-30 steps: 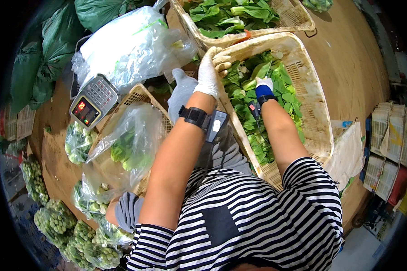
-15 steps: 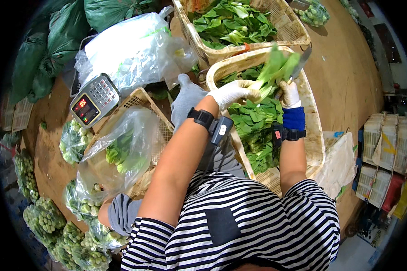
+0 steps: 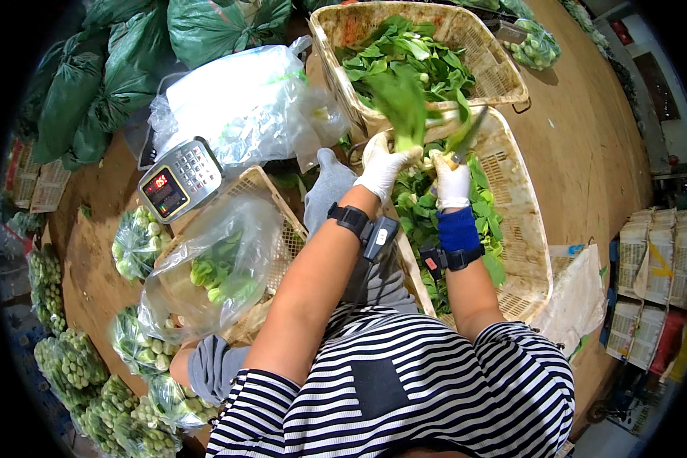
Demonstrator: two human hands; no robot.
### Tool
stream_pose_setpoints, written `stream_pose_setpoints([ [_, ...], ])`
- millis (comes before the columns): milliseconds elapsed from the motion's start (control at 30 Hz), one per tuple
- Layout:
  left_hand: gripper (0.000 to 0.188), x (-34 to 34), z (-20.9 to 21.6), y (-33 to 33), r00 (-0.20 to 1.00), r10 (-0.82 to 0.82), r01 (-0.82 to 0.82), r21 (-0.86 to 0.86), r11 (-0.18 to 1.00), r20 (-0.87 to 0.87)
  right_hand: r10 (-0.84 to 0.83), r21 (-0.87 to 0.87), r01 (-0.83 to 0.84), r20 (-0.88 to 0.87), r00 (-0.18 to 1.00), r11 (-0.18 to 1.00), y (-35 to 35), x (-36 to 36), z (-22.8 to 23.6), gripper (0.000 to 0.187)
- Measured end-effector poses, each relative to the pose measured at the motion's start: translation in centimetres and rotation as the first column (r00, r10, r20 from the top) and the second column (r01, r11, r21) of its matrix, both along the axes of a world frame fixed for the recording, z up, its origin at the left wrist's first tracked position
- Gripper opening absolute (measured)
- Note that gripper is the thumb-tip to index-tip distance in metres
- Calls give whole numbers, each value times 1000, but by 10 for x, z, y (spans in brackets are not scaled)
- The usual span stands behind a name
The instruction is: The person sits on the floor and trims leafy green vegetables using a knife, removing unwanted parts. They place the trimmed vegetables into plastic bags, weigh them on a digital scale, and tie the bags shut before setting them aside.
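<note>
My left hand (image 3: 387, 166), in a white glove, grips the pale base of a green leafy vegetable like bok choy (image 3: 401, 107); its leaves point away from me and are blurred by motion. My gloved right hand (image 3: 452, 183) is closed around a knife (image 3: 475, 134), its blade slanting up and to the right. A loose green leaf (image 3: 459, 128) rises beside the blade, apparently pinched by the right fingers. Both hands are over the near end-on cream plastic crate (image 3: 540, 256), where more leafy greens (image 3: 416, 217) lie below them.
A second cream crate (image 3: 504, 76) of greens stands just beyond. Left are a digital scale (image 3: 182, 179), clear plastic bags (image 3: 244, 99), and an open bag (image 3: 240, 229) with greens in a basket. Bagged vegetables (image 3: 72, 362) line the far left; green sacks (image 3: 133, 76) sit behind.
Both hands have shifted left with the vegetable and knife. The vegetable now points away from me over the crates' meeting rims, and a leaf stands apart from it by the blade.
</note>
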State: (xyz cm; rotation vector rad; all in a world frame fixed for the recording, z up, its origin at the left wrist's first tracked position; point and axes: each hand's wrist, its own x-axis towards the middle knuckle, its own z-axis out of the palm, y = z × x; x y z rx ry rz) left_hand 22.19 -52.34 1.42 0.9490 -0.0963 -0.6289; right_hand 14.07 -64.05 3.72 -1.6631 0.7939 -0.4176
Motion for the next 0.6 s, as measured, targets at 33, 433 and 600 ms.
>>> stream_pose_setpoints([
  [33, 42, 2, -4, 0, 996, 23, -33, -114, 993, -91, -40, 17, 37, 191, 981, 999, 6, -2, -12, 13],
  [433, 50, 10, 18, 16, 967, -93, 0, -365, 931, -237, 69, -287, -72, -19, 997, 955, -75, 103, 81, 34],
  [600, 41, 11, 8, 15, 958, -65, -21, -297, 955, -278, 125, 230, -175, 218, 968, 957, 7, 27, 52, 17],
])
